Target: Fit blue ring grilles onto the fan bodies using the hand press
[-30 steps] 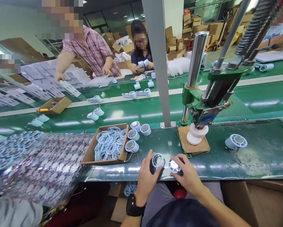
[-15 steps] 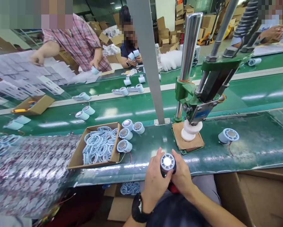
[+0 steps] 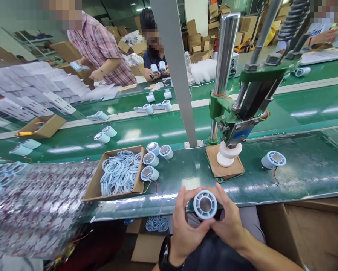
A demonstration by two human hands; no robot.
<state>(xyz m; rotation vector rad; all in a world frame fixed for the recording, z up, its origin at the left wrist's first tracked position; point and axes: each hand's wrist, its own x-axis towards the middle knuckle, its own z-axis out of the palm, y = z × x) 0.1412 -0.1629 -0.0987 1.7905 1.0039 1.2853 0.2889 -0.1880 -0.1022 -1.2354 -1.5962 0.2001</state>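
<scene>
A light-blue cylindrical housing (image 3: 205,204), with a slotted ring on its face and a grey metallic centre, is gripped between my two hands just off the bench's front edge. My left hand (image 3: 187,222) closes on its left side, thumb below. From the right, my right hand (image 3: 228,218) holds the same part with thumb and fingers. Ahead stands a green hand press (image 3: 233,128), its white round pusher (image 3: 228,153) low over a brown pad (image 3: 214,167). Similar housings (image 3: 150,173) stand beside a cardboard box (image 3: 93,184) of loose light-blue rings (image 3: 119,169).
Another housing (image 3: 273,160) with red wires lies right of the press. A grey upright post (image 3: 180,75) rises behind the bench. Wrapped parts (image 3: 44,203) cover the left side. Beyond the green conveyor (image 3: 135,131), co-workers handle similar parts. An open carton (image 3: 310,233) is at lower right.
My hands have shifted slightly right and down and spread wider around the housing, whose face now tilts more toward me. Across the conveyor, the plaid-shirted person's arms have moved.
</scene>
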